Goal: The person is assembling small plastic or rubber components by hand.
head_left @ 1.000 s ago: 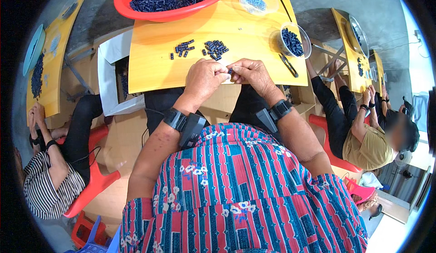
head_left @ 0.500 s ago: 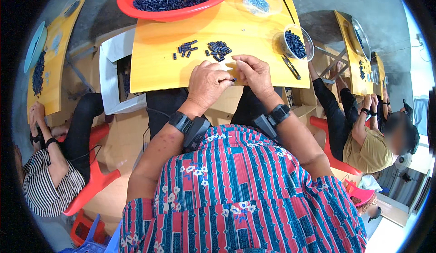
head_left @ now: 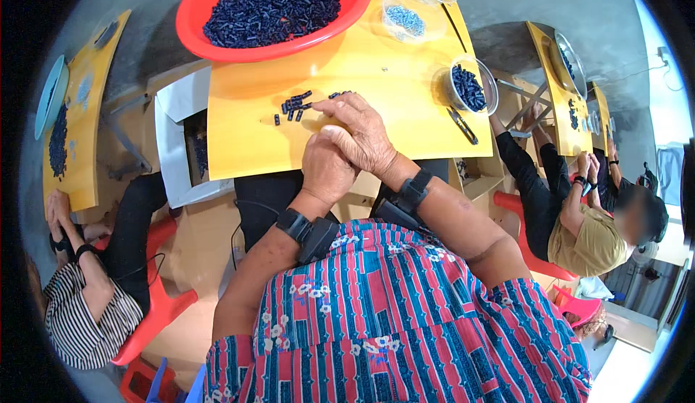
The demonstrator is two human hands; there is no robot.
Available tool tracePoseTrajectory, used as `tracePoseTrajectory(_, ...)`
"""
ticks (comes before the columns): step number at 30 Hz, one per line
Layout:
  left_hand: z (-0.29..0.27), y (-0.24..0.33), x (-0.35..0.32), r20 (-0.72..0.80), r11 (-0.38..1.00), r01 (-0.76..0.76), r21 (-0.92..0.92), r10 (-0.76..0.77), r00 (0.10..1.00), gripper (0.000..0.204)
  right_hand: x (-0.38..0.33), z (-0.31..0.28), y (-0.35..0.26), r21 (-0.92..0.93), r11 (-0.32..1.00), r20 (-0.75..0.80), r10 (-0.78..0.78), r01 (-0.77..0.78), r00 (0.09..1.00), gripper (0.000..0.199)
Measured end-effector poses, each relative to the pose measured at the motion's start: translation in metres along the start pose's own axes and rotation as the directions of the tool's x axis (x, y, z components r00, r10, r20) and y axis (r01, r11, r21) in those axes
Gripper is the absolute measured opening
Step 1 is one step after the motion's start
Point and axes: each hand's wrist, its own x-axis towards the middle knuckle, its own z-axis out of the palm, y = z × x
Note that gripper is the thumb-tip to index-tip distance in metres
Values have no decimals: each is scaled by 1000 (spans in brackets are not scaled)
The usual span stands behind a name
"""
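pieces (head_left: 271, 8), dark, in red basin (head_left: 190, 25), clear tub (head_left: 489, 93)

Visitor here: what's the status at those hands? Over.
Right hand crossed over left hand, left grip unclear. Small dark pieces beyond, on yellow table. Right hand partly blocks another cluster.

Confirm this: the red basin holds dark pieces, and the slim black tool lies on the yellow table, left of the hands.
Not quite: the head view shows the slim black tool lying right of the hands. The red basin does hold dark pieces, and the tool is on the yellow table.
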Motion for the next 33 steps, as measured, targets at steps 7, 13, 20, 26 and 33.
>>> tracePoseTrajectory(7,-6,9,1,35,999,33,-24,-32,999,21,-2,-7,-4,87,991,98,94,-103,991,34)
tracePoseTrajectory(13,-6,7,-1,30,990,15,-140,-11,999,20,-3,-8,-8,99,992,99,63,-72,993,35)
tracePoseTrajectory(20,-2,17,-10,-76,988,-4,-154,-8,997,20,-13,-10,-11,137,989,121,41,-58,992,38)
tracePoseTrajectory(26,0,17,-7,-20,972,58,-228,-65,998,26,-17,-9,-4,128,990,106,45,-58,993,35)
tracePoseTrajectory(33,-11,9,4,59,996,-83,-31,84,995,12,-19,-31,15,559,726,-75,526,-401,847,22)
